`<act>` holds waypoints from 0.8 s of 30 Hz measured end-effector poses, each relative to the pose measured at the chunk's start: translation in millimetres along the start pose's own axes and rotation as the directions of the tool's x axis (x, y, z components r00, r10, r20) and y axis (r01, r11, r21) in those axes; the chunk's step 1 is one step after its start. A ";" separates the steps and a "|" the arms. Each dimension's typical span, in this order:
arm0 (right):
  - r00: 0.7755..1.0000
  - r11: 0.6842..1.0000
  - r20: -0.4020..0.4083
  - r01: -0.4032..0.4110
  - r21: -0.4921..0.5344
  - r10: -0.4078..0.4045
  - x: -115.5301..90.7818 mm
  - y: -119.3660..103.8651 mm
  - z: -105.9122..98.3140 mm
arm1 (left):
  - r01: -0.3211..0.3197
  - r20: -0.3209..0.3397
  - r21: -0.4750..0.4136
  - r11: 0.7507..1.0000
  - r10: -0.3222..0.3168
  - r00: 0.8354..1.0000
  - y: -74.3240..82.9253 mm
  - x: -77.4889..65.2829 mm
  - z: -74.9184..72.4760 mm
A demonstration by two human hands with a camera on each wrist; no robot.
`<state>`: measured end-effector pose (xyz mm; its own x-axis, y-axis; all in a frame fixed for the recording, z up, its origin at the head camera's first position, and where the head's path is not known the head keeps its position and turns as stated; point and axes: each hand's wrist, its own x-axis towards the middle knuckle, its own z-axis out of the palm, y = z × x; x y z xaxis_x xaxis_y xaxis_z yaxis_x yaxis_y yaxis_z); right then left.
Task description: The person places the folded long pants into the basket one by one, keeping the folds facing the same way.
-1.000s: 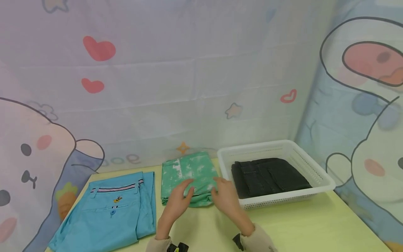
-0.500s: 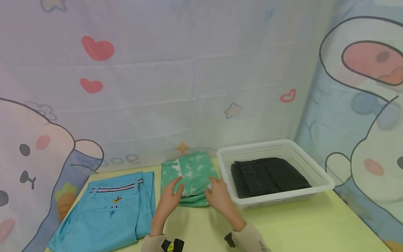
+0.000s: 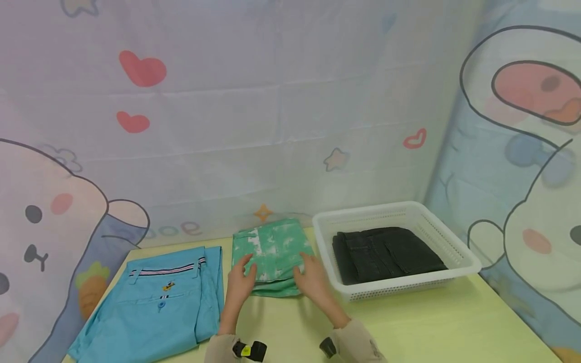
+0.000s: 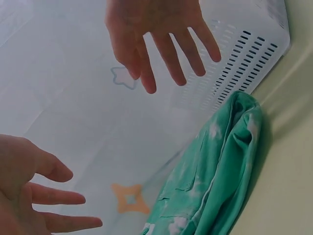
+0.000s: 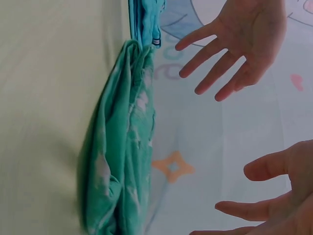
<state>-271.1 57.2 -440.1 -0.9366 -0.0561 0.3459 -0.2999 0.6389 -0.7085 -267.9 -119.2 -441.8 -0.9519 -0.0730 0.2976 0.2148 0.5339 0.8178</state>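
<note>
Head view: a pale cloth backdrop (image 3: 281,116) printed with hearts, stars and cartoon animals fills most of the scene, rising behind a yellow-green table (image 3: 431,327). At the table's right side sits a white basket (image 3: 408,280) with perforated walls. On the left lies a light blue garment (image 3: 140,312), folded, with a striped band along its waist. Inside the basket rests a dark folded garment (image 3: 395,254). Between the blue garment and the basket, close to the backdrop, lies a green folded garment (image 3: 278,249) with white blotches; its layered folds face the person.

Both hands are over the near part of the green garment as the head camera sees it. The left hand (image 3: 239,283) is toward its left near corner, and the right hand (image 3: 313,281) toward its right near corner, beside the basket. Fingers and thumbs are spread wide, and neither hand holds anything. Both wrist views show a gap between the fingers and the green cloth, so it rests on the table below the hands without contact. The two hands are apart, with much of the green garment visible between them.

Beige sleeves (image 3: 358,345) end at the wrists, where a black strap (image 3: 258,351) with a yellow patch shows on the left. Smallest is an embroidered motif (image 3: 168,287) below the blue garment's striped band.
</note>
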 end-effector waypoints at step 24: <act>0.971 0.963 -0.036 -0.230 0.144 0.237 9.1 17.4 20.8 | 0.272 -0.081 -0.111 0.956 -0.281 0.956 -20.5 9.8 -0.2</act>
<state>-288.6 51.9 -462.0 -0.9738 0.1246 0.1902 -0.0997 0.5177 -0.8497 -281.6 -131.1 -455.6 -0.9529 -0.2882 0.0946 -0.0291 0.3973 0.9172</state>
